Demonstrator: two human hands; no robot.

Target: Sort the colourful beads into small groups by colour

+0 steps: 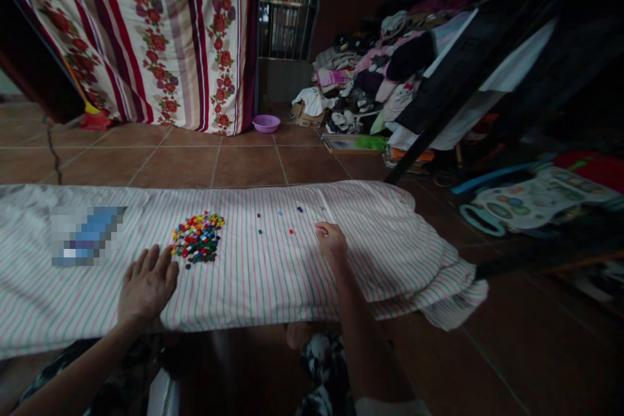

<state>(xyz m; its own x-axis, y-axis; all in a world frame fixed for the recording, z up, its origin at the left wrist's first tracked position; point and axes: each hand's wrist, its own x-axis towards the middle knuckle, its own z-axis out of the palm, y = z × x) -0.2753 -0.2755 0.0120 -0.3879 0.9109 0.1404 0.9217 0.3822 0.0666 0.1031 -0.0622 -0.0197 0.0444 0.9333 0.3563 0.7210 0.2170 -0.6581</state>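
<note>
A heap of small colourful pieces point(199, 236) lies on the striped cloth point(244, 286). My left hand point(149, 281) rests flat on the cloth just left of the heap, fingers spread. To the right of the heap, single pieces lie apart: a dark brown one point(259, 215), a light blue one point(279, 212), a dark blue one point(299, 209), a green one point(260, 231) and a red one point(291, 231). My right hand point(332, 240) is closed at the right of these, thumb and fingers together; what it holds, if anything, is hidden. A small greyish piece point(322, 208) lies beyond it.
A blurred blue object point(90, 234) lies on the cloth at the left. Past the cloth's far edge are a tiled floor point(248, 162), a purple basin point(266, 123), a floral curtain point(160, 32) and piled clothes point(375, 71). A colourful plastic toy point(536, 198) stands at the right.
</note>
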